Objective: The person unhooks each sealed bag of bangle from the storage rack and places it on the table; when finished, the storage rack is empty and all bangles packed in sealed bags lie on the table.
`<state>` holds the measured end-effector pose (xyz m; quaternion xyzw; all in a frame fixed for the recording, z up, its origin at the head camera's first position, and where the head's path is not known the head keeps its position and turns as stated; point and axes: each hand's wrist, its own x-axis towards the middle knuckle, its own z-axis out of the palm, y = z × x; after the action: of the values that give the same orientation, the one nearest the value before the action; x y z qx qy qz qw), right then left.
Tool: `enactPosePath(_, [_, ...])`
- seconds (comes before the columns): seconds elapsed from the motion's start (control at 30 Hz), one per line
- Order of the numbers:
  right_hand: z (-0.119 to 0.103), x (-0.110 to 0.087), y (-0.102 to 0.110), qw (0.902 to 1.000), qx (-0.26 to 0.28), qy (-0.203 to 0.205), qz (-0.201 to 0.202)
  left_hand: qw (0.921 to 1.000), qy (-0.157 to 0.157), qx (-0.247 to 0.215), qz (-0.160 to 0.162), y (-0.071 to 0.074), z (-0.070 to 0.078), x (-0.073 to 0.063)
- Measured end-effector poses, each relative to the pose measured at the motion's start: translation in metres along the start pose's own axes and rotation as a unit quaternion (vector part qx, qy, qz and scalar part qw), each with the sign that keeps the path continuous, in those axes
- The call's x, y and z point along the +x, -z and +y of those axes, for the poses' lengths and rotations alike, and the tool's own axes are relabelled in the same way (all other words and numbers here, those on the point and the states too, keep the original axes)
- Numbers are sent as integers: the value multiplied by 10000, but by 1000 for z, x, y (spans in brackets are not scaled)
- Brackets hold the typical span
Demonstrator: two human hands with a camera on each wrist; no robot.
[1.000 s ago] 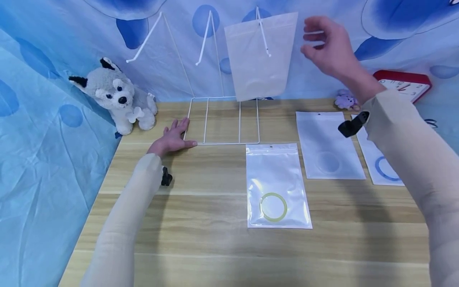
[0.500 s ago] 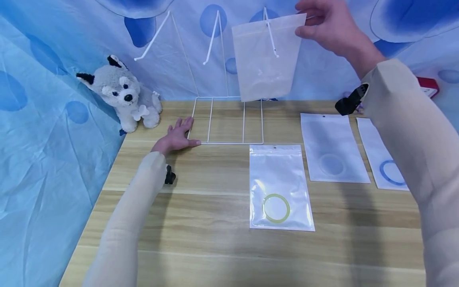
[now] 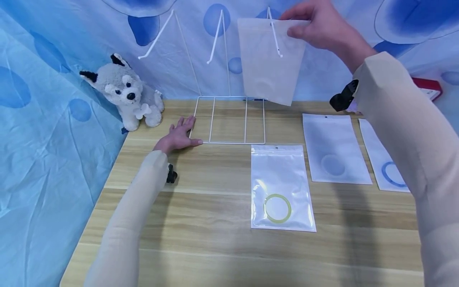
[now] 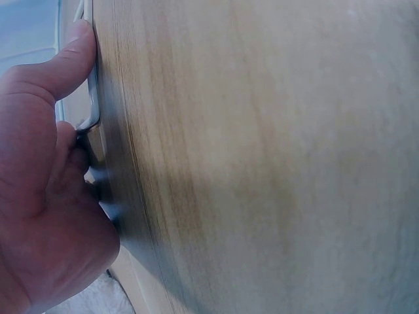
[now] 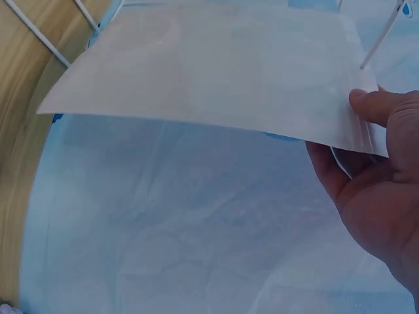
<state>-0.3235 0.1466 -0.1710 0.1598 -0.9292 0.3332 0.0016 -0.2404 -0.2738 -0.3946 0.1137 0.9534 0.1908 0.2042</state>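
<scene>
A pale zip bag (image 3: pixel 269 71) hangs on the right-hand prong (image 3: pixel 275 36) of a white wire display rack (image 3: pixel 229 143). My right hand (image 3: pixel 324 30) pinches the bag's upper right corner. In the right wrist view the thumb (image 5: pixel 376 106) lies on its front face and the other fingers go behind it. At the front left corner of the rack's base rests my left hand (image 3: pixel 175 138), fingers spread. Its thumb (image 4: pixel 75 55) lies along the front wire in the left wrist view, where the other fingers are partly hidden.
Flat on the wooden table (image 3: pixel 201 239) lie a zip bag with a yellow-green ring (image 3: pixel 277 171), a plain-looking white bag (image 3: pixel 331 143) and a bag with a blue ring (image 3: pixel 380 155). A plush husky (image 3: pixel 125 93) sits left. A red clock (image 3: pixel 428 85) is partly hidden behind the right arm.
My right hand has come left from beside the hanging bag and now grips its corner. The bag's lower edge has swung slightly. My left hand has stayed on the rack.
</scene>
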Motion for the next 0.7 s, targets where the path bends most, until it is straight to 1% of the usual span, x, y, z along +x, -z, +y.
enactPosePath(0.23, [3, -5, 0, 9995, -15, 297, 54, 10000, -14, -45, -9, 0, 3, 2])
enactPosePath(0.47, [4, -14, -1, 9983, 50, 576, 41, 10000, -1, 20, 14, 0, 3, 3])
enactPosePath(0.7, [-2, -30, -1, 9958, -166, 895, -78, 10000, -16, 35, 14, 0, 0, 5])
